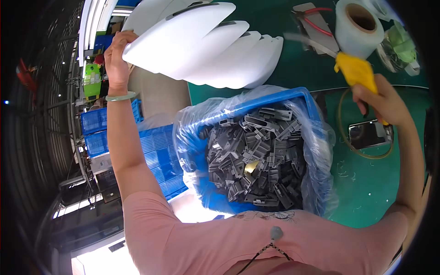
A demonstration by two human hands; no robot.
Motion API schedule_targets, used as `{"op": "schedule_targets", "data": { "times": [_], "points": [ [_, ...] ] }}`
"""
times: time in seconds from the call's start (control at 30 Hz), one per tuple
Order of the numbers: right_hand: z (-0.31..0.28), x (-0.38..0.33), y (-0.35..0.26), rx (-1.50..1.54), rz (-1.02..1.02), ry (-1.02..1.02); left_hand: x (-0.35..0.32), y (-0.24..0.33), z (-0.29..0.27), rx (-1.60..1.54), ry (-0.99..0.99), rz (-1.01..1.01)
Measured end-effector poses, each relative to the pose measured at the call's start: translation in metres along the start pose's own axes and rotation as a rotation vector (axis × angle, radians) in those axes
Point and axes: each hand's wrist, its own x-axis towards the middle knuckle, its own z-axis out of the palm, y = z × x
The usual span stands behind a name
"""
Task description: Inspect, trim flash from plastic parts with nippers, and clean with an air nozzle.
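At the upper left, my left hand point(118, 57) is closed on the near left edge of a white curved plastic panel point(183, 46). Several such glossy panels overlap in a row to its right, some with dark slots near the top. Over at the right, my right hand point(385, 98) is wrapped round the handle of a yellow air blow gun point(355, 71). Its thin nozzle reaches up and left toward the panels, apart from them. A tan hose point(340, 119) loops below the gun.
In front of me a blue crate point(256, 104), lined with clear plastic, holds many grey plastic parts point(247, 151). Red-handled pliers point(316, 23), a film roll point(362, 30) and a dark phone point(369, 134) lie on the green table point(362, 197). Blue crates point(160, 156) stand at left.
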Motion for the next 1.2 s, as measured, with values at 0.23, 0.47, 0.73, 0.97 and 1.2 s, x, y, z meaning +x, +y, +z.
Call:
{"op": "schedule_targets", "data": {
  "times": [0.23,0.47,0.73,0.97,1.2],
  "points": [
    [0.008,0.061,0.02,-0.043,-0.045,-0.156,-0.012,0.006,0.003,0.049,0.131,-0.044],
    [0.017,0.118,-0.001,0.151,-0.233,-0.336,-0.016,-0.002,0.007,0.184,0.159,0.036],
    [0.039,0.208,-0.041,0.109,-0.462,-0.352,-0.01,0.0,0.014,0.195,0.147,0.114],
    [0.059,0.254,-0.067,0.198,-0.603,-0.182,-0.012,0.002,0.006,0.121,0.138,-0.053],
    [0.062,0.259,-0.118,0.178,-0.547,-0.081,-0.015,0.004,0.007,0.089,0.181,-0.13]
  ]
}}
